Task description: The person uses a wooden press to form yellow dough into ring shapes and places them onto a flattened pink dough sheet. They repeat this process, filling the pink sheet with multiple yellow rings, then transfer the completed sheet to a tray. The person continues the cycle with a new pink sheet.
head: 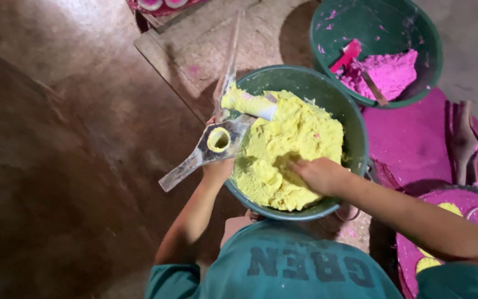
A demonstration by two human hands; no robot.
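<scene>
Gripping clear three-armed mould at hub, left hand clenched beneath it; right hand digs loosely into yellow paste (soft, crumbly, likely sticky) inside green basin. Mould stiff, light; long arm points up-away, short arm down-left. Second basin holds pink paste.

**What sits on the floor**

The brown floor carries a flat board. A green tub of yellow stuff stands at the board's near edge. Behind the tub is a second green tub with pink stuff. A pink sheet lies just right of the yellow tub.
</scene>
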